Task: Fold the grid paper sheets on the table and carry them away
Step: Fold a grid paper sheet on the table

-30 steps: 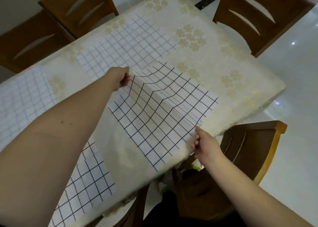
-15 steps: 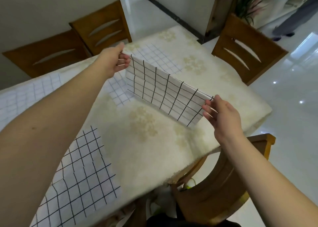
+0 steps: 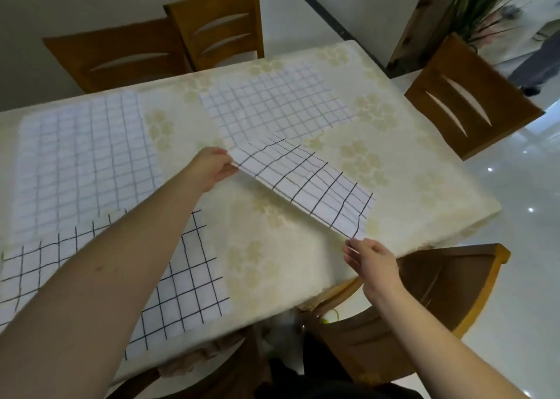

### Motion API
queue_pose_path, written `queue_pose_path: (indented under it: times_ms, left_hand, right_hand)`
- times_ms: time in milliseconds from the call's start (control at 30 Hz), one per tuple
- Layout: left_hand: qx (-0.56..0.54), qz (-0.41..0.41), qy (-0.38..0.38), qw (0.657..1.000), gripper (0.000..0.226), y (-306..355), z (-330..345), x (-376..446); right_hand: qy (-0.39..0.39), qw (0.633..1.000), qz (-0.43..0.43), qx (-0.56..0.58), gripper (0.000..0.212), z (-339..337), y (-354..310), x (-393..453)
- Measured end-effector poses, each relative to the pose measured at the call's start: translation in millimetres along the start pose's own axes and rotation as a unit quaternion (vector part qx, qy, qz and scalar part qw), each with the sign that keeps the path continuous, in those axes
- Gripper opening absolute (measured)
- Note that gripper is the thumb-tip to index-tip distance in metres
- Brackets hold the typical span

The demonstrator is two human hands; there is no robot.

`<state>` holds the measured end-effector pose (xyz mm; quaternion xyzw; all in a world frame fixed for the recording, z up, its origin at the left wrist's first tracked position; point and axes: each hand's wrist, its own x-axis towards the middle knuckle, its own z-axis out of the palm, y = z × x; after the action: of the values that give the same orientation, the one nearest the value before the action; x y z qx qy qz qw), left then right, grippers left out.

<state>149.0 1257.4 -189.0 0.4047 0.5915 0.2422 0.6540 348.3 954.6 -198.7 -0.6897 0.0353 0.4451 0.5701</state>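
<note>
- Head view: the left hand (image 3: pixel 212 168) pinches the far end of a folded sheet (image 3: pixel 306 183) of grid paper, and the right hand (image 3: pixel 371 261) pinches its near end, fingers curled on the corner. The sheet hangs stretched between them just above the table (image 3: pixel 303 262), tilted, its long fold edge toward the person.
- To do this step well, I would keep the two ends level and the edges matched, lay the sheet flat on the cloth, then bring one end over the other and press the crease with flat fingers. Pulling too tight could tear the thin paper.
- Three more sheets lie flat and unfolded: a near sheet (image 3: pixel 188 292) with dark lines under the left forearm, a pale left sheet (image 3: pixel 81 156), and a far sheet (image 3: pixel 272 105) beyond the hands.
- No box, tray or other container shows; wooden chairs (image 3: pixel 466 95) stand around the table.
</note>
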Motion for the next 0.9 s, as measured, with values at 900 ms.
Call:
queue_pose_path:
  times_ms: [900]
  left_hand:
    - [-0.206,-0.19,-0.031,0.959,0.049,-155,47,-54]
  right_hand:
    - [-0.067,0.993,0.035,-0.094,0.027,2,11,34]
